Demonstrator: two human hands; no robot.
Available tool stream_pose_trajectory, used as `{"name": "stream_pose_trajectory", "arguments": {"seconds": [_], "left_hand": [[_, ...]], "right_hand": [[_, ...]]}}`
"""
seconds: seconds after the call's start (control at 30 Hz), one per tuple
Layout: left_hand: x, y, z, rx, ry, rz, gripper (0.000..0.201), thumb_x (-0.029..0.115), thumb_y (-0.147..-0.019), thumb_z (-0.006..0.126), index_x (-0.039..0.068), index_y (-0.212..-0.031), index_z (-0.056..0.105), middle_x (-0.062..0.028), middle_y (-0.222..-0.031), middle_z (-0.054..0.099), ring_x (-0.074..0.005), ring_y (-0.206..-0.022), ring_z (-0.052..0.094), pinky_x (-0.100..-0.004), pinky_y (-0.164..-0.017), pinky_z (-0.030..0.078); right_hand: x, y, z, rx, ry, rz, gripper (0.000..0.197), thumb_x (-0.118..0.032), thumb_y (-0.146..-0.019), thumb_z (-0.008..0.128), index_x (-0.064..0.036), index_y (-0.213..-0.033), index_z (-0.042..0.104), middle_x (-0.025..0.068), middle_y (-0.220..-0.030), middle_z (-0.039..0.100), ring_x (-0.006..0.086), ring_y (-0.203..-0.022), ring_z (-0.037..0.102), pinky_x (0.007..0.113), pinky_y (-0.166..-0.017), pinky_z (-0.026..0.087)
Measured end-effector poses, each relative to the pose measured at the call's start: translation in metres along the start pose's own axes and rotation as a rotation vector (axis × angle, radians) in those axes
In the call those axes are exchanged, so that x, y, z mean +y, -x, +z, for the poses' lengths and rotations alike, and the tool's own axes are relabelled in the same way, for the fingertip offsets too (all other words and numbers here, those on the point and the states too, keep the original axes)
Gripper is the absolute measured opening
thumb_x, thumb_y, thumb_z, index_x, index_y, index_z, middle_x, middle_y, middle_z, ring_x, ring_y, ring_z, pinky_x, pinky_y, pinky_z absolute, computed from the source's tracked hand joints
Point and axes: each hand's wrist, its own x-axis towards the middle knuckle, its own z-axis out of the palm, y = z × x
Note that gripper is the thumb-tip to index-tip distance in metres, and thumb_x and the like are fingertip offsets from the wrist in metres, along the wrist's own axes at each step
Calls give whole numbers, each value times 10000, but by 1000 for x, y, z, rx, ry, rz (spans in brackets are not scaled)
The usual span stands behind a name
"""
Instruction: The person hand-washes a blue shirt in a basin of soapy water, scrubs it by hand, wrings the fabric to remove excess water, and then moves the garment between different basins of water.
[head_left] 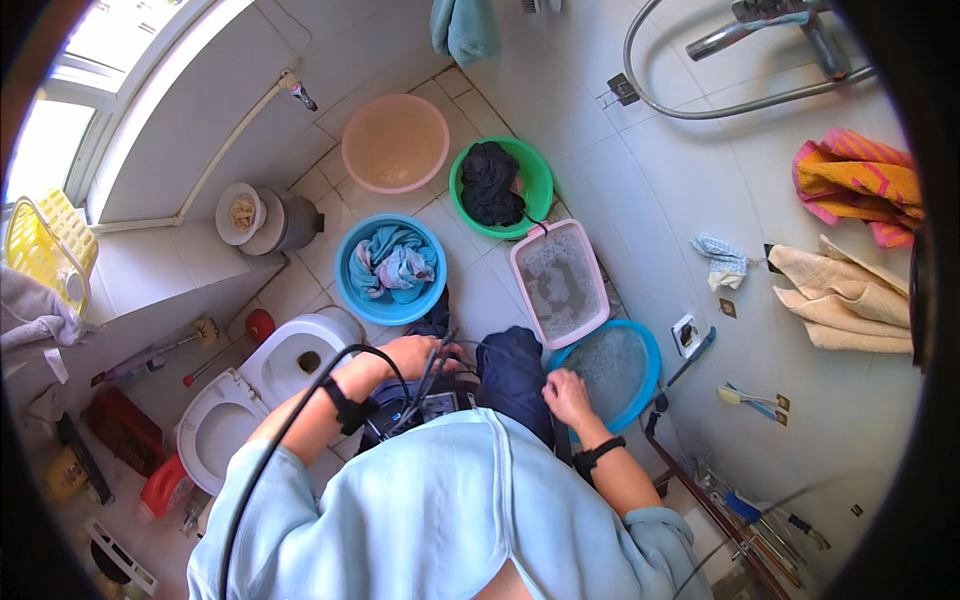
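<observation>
My left hand (418,356) is at my left thigh, behind black cables that run to a small device (440,404) at my waist. The cables partly hide its fingers, so its grip is unclear. Beside my right thigh, my right hand (568,397) has its fingers curled in, with nothing visible in them. It is close to a blue basin (655,372) of sudsy water. Ahead stands a pink rectangular basin (604,300) of foamy grey water. A blue tub (345,290) holds wet blue and pinkish cloth (395,264). Dark clothing (490,185) lies in a green basin (543,180).
A round pink basin (395,145) with cloudy water stands at the back. At left are a toilet (290,350), a red jug (165,487) and a yellow basket (50,240) on a ledge. Towels (845,295), a shower hose (640,75) and a rack (715,515) line the right wall.
</observation>
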Motion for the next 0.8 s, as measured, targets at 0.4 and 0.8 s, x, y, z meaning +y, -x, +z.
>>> {"name": "stream_pose_trajectory", "arguments": {"seconds": [0.4, 0.8], "left_hand": [[-6, 102, -18, 252, 527, -260, 446, 404, -1004, 520, -20, -1080, 637, -37, -929, 657, -135, -880, 545, -302, -825, 453], [62, 103, -13, 806, 1006, -240, 405, 280, -999, 547, -5, -1286, 554, -49, -1166, 633, -136, -1064, 577, -270, -957, 438]], "right_hand": [[-69, -181, -98, 69, -72, -57, 157, -121, -825, 671, -62, -936, 578, 149, -930, 650, 367, -933, 602, 479, -793, 461], [-182, -365, -169, 117, 99, -663, 185, -106, -785, 709, -88, -916, 579, 73, -873, 631, 290, -881, 592, 412, -796, 449]]}}
